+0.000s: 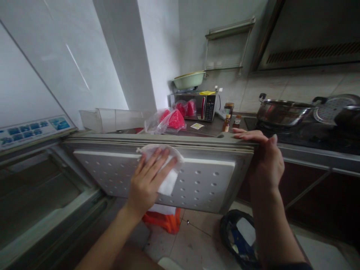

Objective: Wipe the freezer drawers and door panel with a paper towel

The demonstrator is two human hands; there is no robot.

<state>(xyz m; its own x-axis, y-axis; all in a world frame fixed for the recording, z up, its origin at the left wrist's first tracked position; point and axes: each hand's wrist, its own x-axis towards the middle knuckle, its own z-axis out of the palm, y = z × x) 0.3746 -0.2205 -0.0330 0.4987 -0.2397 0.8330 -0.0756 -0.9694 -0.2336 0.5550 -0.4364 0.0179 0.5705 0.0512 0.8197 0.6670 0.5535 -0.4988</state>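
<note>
firstly, far left: a fridge body (36, 195) standing open, its compartment dim, a blue label strip (33, 129) along its top edge.
next: the fridge door (202, 187), swung out toward the viewer, its dimpled white inner panel facing the camera.
on that panel: left hand (150, 180), fingers spread flat, not closed, pressing a white cloth (168, 180) against the upper part of the panel.
below, on the floor: an orange stool (165, 222), partly hidden by the door.
behind the door's top edge: a bag of red things (170, 120), a microwave (201, 106) with a green basin (189, 79) on top, small bottles (227, 120).
right: right hand (264, 159), fingers curled over the top corner of the door, gripping it steady.
floor right: a dark bin (239, 238).
far right: a steel pot (282, 111) on the stove.
risk, as judged: hard pressure on the cloth could swing the door if the right hand's grip slackens; the cloth, only pinned by a flat palm, could slip and drop toward the bin.
</note>
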